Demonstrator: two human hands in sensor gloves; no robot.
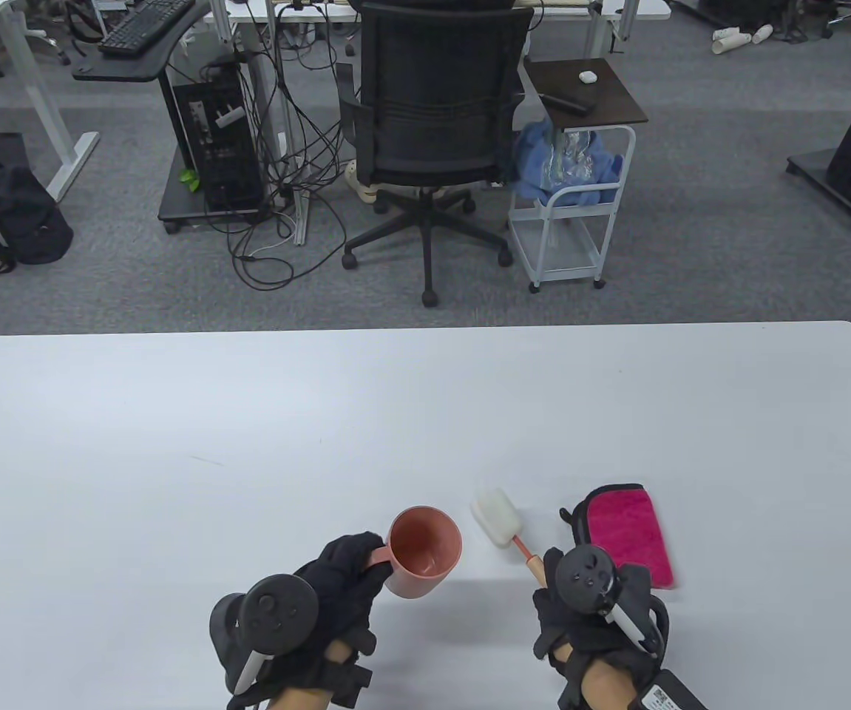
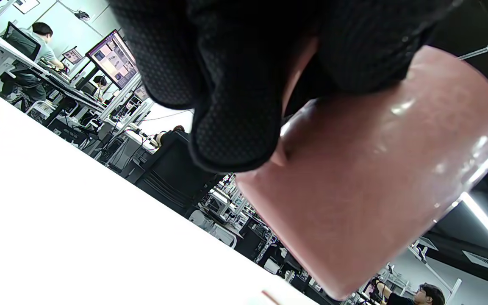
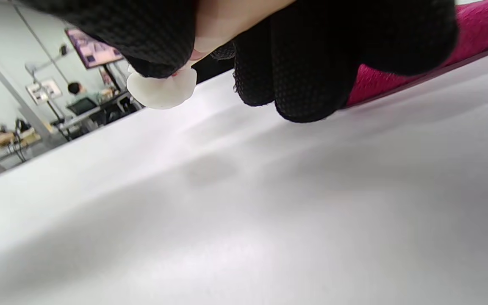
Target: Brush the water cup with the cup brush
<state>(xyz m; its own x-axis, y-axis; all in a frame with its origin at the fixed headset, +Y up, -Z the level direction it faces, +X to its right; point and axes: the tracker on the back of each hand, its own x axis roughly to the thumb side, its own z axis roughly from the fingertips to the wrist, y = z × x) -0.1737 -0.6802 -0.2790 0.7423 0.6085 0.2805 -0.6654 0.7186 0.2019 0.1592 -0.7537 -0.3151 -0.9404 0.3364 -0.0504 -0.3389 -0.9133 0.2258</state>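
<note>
A pink water cup (image 1: 423,551) is near the table's front, its mouth facing up and a little to the right. My left hand (image 1: 344,573) grips its handle and holds it lifted off the table; in the left wrist view the cup's wall (image 2: 375,182) hangs above the tabletop. The cup brush (image 1: 503,526) has a white sponge head (image 1: 494,518) and a thin pink stem. My right hand (image 1: 554,584) grips its handle, and the head points up-left toward the cup, a short gap apart. The sponge head (image 3: 162,91) also shows in the right wrist view.
A magenta cloth (image 1: 628,534) with a black edge lies on the white table (image 1: 248,429) right beside my right hand. An office chair (image 1: 436,133) and a small cart (image 1: 573,170) stand beyond the far edge.
</note>
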